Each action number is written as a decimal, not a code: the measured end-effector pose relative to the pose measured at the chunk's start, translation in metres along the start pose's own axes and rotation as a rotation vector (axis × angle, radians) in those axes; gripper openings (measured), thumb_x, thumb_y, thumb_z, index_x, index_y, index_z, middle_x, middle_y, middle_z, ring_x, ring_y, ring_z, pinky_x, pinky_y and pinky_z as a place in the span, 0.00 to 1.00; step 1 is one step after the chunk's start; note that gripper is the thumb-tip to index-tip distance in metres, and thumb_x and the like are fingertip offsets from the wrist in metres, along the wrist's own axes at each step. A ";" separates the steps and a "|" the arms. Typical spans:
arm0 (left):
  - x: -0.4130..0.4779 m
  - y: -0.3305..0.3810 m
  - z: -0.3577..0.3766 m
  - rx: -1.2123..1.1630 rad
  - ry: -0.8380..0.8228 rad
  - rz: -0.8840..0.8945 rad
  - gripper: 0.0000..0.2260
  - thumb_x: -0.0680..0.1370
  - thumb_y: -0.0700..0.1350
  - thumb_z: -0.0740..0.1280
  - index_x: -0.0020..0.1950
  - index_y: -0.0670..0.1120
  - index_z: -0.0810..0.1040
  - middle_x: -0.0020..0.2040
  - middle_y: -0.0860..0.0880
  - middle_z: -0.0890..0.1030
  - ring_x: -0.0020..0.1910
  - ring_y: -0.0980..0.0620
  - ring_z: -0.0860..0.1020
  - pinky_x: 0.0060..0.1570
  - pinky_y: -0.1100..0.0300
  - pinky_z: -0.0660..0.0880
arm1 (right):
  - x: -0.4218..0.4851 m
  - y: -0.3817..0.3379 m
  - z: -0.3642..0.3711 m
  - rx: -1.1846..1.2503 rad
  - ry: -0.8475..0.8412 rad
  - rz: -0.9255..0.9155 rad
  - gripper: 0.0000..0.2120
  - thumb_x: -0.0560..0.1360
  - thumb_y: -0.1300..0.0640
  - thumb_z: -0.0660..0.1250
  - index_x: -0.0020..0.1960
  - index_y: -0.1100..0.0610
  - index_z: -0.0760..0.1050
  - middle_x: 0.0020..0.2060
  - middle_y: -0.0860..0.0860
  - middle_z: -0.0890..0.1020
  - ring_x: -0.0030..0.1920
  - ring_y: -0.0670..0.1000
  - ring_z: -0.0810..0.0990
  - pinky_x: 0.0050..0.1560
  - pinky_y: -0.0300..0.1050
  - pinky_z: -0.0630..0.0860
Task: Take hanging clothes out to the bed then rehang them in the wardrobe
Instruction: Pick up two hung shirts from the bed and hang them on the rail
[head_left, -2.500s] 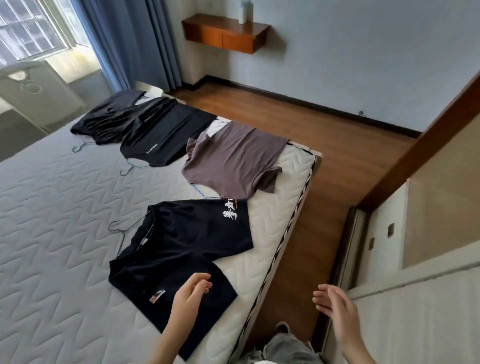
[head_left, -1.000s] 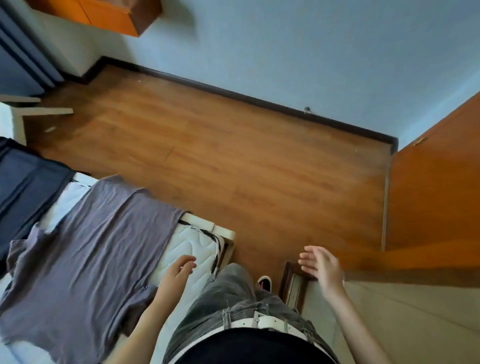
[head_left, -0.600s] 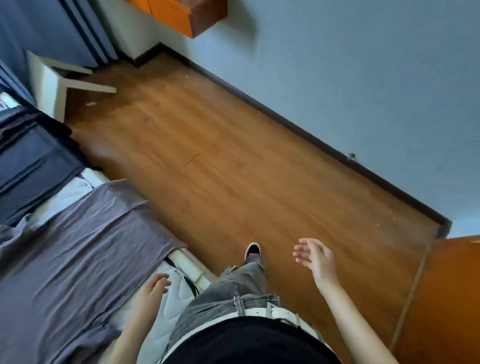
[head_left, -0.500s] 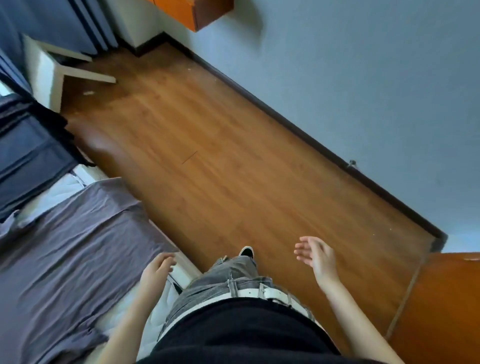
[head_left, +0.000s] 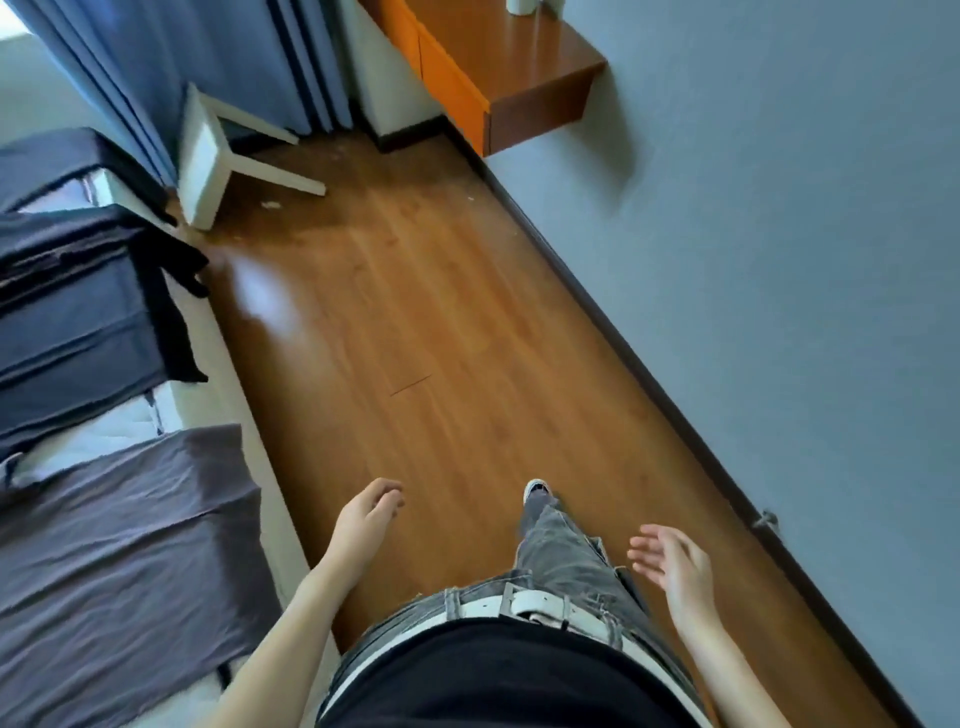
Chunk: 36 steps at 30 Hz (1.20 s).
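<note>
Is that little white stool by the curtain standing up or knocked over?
Knocked over. The white stool lies on its side on the wooden floor, its seat facing the bed and its legs pointing sideways along the floor.

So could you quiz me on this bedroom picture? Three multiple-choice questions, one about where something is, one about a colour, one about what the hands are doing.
1. Where does the grey-purple garment lie?
A. on the wooden floor
B. on the bed, at the person's left
C. on the wall shelf

2. What colour is the belt on the grey jeans?
A. white
B. red
C. brown

3. What are the left hand and right hand holding?
A. a hanger each
B. one shirt between them
C. nothing, both are open

Answers:
1 B, the garment is spread over the mattress edge on the left of the view.
2 A, a pale white strap with a buckle crosses the waist.
3 C, both hands hang over the wooden floor with loose fingers and nothing in them.
</note>
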<state>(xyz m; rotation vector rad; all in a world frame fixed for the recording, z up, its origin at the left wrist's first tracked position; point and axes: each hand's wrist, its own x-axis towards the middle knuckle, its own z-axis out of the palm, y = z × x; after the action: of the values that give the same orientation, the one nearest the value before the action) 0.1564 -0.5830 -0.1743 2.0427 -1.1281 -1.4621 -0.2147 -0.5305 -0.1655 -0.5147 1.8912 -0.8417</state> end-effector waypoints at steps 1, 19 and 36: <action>0.009 0.009 0.004 -0.030 0.044 -0.035 0.09 0.82 0.46 0.59 0.55 0.51 0.78 0.50 0.52 0.81 0.52 0.52 0.79 0.56 0.56 0.76 | 0.026 -0.024 0.006 -0.043 -0.047 -0.018 0.11 0.81 0.61 0.58 0.50 0.65 0.78 0.45 0.65 0.83 0.45 0.63 0.83 0.48 0.56 0.81; 0.132 0.056 -0.063 -0.611 0.739 -0.441 0.10 0.82 0.41 0.60 0.47 0.51 0.79 0.46 0.46 0.83 0.49 0.45 0.81 0.54 0.49 0.77 | 0.241 -0.339 0.366 -0.610 -0.769 -0.275 0.13 0.81 0.62 0.57 0.46 0.62 0.79 0.42 0.63 0.84 0.41 0.60 0.83 0.46 0.55 0.80; 0.316 0.116 -0.291 -0.831 1.077 -0.548 0.10 0.82 0.46 0.59 0.52 0.52 0.80 0.48 0.51 0.83 0.50 0.51 0.80 0.56 0.52 0.75 | 0.277 -0.510 0.740 -0.839 -1.073 -0.314 0.11 0.79 0.64 0.58 0.48 0.67 0.78 0.42 0.65 0.82 0.39 0.60 0.81 0.44 0.49 0.79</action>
<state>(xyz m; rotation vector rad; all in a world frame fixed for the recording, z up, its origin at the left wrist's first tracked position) 0.4194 -0.9420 -0.1726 2.0050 0.4272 -0.5590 0.3227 -1.3026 -0.1726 -1.4503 1.0540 0.1607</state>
